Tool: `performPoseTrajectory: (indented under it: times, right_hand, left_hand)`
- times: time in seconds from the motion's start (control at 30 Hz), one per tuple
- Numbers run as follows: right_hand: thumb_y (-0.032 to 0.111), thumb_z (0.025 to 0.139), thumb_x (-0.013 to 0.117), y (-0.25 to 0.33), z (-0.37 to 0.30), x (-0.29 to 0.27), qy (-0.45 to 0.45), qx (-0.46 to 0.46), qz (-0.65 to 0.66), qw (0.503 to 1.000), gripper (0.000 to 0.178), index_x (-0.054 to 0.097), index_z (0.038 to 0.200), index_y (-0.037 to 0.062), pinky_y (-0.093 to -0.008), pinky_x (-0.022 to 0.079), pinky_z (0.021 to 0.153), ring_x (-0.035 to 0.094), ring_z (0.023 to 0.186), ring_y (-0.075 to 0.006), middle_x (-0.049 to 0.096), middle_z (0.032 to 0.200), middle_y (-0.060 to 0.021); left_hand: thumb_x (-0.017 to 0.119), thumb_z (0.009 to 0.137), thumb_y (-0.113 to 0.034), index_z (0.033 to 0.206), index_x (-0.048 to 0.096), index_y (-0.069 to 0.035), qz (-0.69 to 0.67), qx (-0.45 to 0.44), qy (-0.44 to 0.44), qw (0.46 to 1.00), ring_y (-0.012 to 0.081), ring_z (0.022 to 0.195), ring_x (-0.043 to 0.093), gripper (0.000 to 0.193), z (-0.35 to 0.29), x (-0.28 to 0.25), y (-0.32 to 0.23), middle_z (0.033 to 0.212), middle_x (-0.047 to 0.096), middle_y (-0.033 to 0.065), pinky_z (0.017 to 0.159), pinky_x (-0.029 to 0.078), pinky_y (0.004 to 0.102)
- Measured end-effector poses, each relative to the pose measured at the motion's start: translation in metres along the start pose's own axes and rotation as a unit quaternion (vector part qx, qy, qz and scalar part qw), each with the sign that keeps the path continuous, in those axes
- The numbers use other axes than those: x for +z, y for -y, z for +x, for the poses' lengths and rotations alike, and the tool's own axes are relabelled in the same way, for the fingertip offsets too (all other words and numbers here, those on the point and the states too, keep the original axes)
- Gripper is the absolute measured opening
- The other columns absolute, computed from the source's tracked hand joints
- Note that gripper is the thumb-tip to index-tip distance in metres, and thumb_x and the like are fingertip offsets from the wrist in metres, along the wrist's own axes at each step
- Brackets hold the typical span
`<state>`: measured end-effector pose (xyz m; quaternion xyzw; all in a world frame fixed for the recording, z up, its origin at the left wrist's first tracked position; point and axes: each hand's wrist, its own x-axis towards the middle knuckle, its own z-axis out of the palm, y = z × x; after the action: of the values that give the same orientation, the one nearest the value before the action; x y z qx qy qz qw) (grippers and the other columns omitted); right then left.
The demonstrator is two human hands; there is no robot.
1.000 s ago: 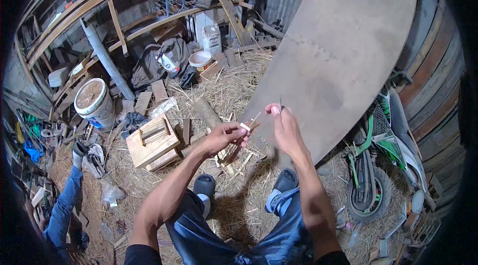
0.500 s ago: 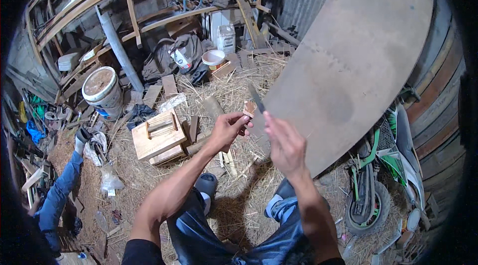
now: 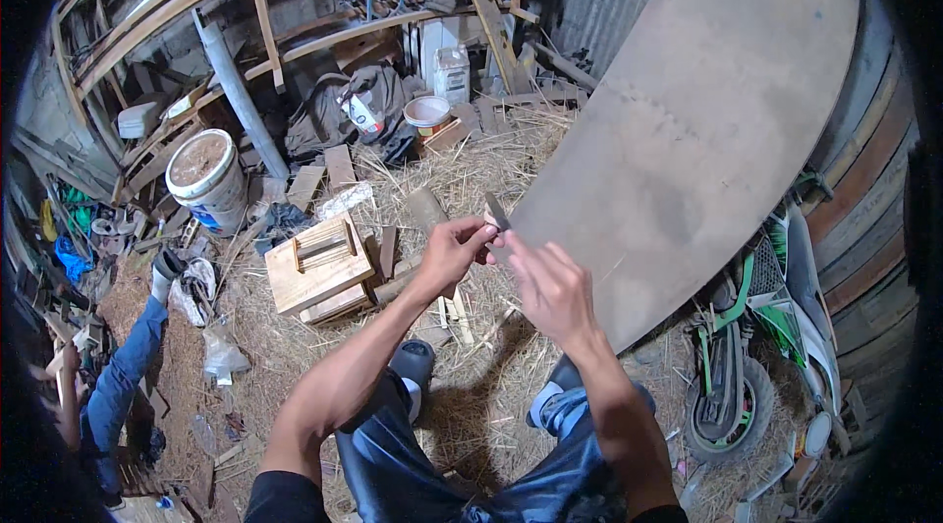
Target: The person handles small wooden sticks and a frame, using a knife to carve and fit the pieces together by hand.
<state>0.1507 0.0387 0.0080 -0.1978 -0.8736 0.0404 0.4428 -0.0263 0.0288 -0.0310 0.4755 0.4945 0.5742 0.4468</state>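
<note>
Over the straw-covered floor, my left hand (image 3: 452, 253) pinches a small reddish-brown and pale piece (image 3: 489, 219), apparently wood, between thumb and fingers. My right hand (image 3: 555, 292) is closed round a narrow, flat grey metal tool (image 3: 497, 213). I cannot tell whether that is a knife or a file. Its flat length overlaps the small piece at my left fingertips, covering most of it. My right fingers cover the handle end. The two hands nearly meet, close to the near left edge of a large grey-brown board (image 3: 688, 130).
A wooden box (image 3: 312, 273) with slats on top lies left of my hands, near a short log (image 3: 425, 209). Behind are a white bucket (image 3: 208, 179) and a small tub (image 3: 426, 112). A green-and-white motorbike (image 3: 732, 366) stands right. Another person's blue-clad leg (image 3: 128, 361) reaches in at left.
My right hand has moved left and slightly down, bringing the metal tool from beside the small piece to across it. My left hand stays nearly in place, the piece now mostly covered.
</note>
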Motion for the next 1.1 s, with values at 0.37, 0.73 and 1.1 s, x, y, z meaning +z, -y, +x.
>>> performPoseTrajectory:
  times: [0.37,0.73,1.1]
  right_hand:
    - [0.009,0.083,0.059,0.001,0.013,-0.014,-0.132,0.062,0.027,0.989,0.02,0.064,0.102,0.0018,-0.0322,0.043,0.061,0.053,0.067,-0.0229,0.061,0.077,-0.0079]
    - [0.027,0.095,0.042,-0.007,0.005,-0.016,0.106,0.283,0.088,0.949,0.032,0.057,0.112,0.0046,-0.0363,0.047,0.071,0.06,0.076,-0.0323,0.063,0.084,-0.015]
    - [0.015,0.087,0.059,-0.02,0.004,-0.013,0.125,0.391,0.425,0.807,0.032,0.058,0.117,0.0049,-0.0204,0.041,0.056,0.048,0.06,-0.0062,0.061,0.076,-0.0034]
  left_hand:
    - [0.053,0.091,-0.016,0.094,0.061,0.001,0.0,0.009,0.013,1.0,0.0072,0.059,0.056,0.019,0.002,-0.005,0.003,0.077,0.063,0.0041,0.05,0.042,0.0205]
    - [0.053,0.091,-0.023,0.081,0.06,-0.004,0.001,-0.014,0.046,0.999,0.0033,0.046,0.038,0.022,-0.004,0.0,-0.006,0.06,0.051,-0.0037,0.041,0.028,0.0202]
    - [0.053,0.091,-0.025,0.087,0.061,-0.006,0.022,-0.025,0.164,0.986,0.0049,0.064,0.047,0.021,-0.008,-0.013,-0.009,0.069,0.056,-0.0028,0.058,0.036,0.0205]
